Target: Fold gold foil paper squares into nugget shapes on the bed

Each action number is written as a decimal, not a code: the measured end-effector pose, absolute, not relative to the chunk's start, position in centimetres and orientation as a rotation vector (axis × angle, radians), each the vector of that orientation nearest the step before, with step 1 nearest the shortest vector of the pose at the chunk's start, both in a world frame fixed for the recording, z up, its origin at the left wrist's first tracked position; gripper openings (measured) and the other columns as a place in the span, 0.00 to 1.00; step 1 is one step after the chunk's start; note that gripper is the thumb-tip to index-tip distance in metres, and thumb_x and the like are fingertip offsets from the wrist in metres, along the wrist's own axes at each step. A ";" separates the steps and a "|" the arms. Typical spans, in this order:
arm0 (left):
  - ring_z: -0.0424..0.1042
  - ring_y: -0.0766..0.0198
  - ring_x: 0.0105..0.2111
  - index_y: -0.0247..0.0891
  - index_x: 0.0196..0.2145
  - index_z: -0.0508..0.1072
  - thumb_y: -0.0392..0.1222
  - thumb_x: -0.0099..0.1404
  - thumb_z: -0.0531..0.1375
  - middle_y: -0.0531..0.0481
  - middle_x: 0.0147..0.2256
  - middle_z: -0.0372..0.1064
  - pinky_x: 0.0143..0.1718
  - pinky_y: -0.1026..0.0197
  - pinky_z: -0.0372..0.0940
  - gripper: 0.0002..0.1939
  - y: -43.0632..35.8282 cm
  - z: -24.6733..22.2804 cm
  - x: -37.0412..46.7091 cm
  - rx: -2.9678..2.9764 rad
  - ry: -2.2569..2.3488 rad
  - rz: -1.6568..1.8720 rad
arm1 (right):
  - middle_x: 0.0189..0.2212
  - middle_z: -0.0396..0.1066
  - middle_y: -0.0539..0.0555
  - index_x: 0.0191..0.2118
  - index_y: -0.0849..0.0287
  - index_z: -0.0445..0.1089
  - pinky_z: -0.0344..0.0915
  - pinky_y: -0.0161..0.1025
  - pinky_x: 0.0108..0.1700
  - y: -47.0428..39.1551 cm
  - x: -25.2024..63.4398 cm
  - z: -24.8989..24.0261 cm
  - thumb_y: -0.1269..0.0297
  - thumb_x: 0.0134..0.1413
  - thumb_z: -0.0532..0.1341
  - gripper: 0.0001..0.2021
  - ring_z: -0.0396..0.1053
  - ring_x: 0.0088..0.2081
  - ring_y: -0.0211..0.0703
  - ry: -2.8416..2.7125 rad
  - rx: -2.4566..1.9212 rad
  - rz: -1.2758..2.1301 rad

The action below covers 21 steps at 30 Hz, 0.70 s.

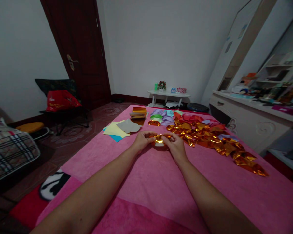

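Between my two hands is a piece of shiny gold foil paper (159, 139), partly folded, with a pale patch at its lower edge. My left hand (144, 140) pinches its left end, and my right hand (174, 143) pinches the right end. Just beyond and to the right lie many folded gold foil paper pieces (197, 130), shaped like ingots. Several folded coloured paper pieces (164, 116) in purple, green and red sit behind them. Left of my hands are loose flat paper sheets (119, 128) in yellow, grey and blue. A stack of gold foil sheets (138, 113) stands farther back.
A pink blanket (146, 182) covers the work surface. Against the far wall is a small white table (169, 93) with small items. A cluttered white dresser (249, 110) runs along the right. To the left stand a folding chair with a red bag (62, 100) and a dark door (80, 48).
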<state>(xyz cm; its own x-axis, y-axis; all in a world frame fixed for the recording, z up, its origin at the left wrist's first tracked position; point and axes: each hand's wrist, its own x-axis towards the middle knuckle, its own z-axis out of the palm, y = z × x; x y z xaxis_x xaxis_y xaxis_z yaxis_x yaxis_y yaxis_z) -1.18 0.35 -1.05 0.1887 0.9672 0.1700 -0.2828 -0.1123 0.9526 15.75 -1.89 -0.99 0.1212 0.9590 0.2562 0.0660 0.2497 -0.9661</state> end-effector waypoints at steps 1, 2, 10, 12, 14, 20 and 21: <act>0.72 0.65 0.27 0.30 0.36 0.77 0.40 0.42 0.72 0.43 0.32 0.76 0.30 0.63 0.65 0.21 0.3 -1.0 -1.2 1.187 0.780 1.274 | 0.25 0.74 0.52 0.34 0.59 0.72 0.62 0.34 0.20 -1.8 15.8 -1.1 0.50 0.40 0.67 0.18 0.69 0.23 0.43 -1.258 -1.121 0.882; 0.73 0.64 0.27 0.30 0.36 0.76 0.40 0.42 0.72 0.42 0.32 0.76 0.30 0.63 0.66 0.22 0.2 -0.9 -1.1 1.174 0.781 1.281 | 0.23 0.73 0.52 0.31 0.59 0.72 0.62 0.35 0.21 -1.7 15.9 -1.2 0.51 0.41 0.66 0.16 0.69 0.22 0.43 -1.246 -1.132 0.869; 0.71 0.66 0.24 0.30 0.38 0.75 0.43 0.47 0.69 0.46 0.26 0.74 0.26 0.66 0.63 0.21 0.6 -0.8 -1.2 1.146 0.837 1.388 | 0.21 0.73 0.51 0.29 0.60 0.74 0.61 0.35 0.20 -1.1 16.4 -1.6 0.53 0.44 0.62 0.14 0.67 0.19 0.40 -1.161 -1.142 0.904; 0.71 0.67 0.23 0.31 0.38 0.76 0.45 0.48 0.68 0.47 0.26 0.74 0.24 0.67 0.62 0.21 0.8 -0.9 -1.3 1.162 0.869 1.396 | 0.21 0.73 0.51 0.28 0.60 0.74 0.60 0.35 0.20 -1.1 16.4 -1.5 0.52 0.43 0.63 0.14 0.66 0.19 0.40 -1.138 -1.131 0.899; 0.69 0.68 0.21 0.32 0.37 0.76 0.47 0.49 0.68 0.48 0.25 0.74 0.23 0.67 0.61 0.20 0.9 -0.9 -1.4 1.189 0.901 1.411 | 0.20 0.72 0.50 0.28 0.59 0.74 0.59 0.35 0.19 -1.1 16.3 -1.3 0.52 0.42 0.63 0.14 0.65 0.18 0.40 -1.129 -1.118 0.905; 0.63 0.73 0.18 0.33 0.37 0.77 0.49 0.50 0.67 0.52 0.23 0.71 0.19 0.69 0.57 0.19 0.8 -0.7 -1.5 1.266 0.918 1.383 | 0.22 0.74 0.52 0.30 0.62 0.74 0.61 0.34 0.21 -1.6 16.1 -1.0 0.58 0.38 0.66 0.13 0.67 0.21 0.39 -1.093 -1.050 0.942; 0.62 0.74 0.17 0.34 0.37 0.77 0.49 0.50 0.67 0.52 0.23 0.71 0.19 0.69 0.56 0.19 0.8 -0.7 -1.5 1.268 0.917 1.376 | 0.25 0.75 0.53 0.32 0.62 0.74 0.63 0.35 0.23 -1.6 16.1 -0.9 0.59 0.37 0.67 0.14 0.69 0.23 0.41 -1.081 -1.026 0.960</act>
<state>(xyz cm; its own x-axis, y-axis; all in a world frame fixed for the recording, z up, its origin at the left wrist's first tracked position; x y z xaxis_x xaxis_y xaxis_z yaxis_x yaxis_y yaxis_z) -1.55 0.84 -0.70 0.0612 0.9746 0.2153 -0.1761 -0.2017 0.9635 16.09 -1.64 -0.94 0.2019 0.9541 0.2212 -0.1073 0.2461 -0.9633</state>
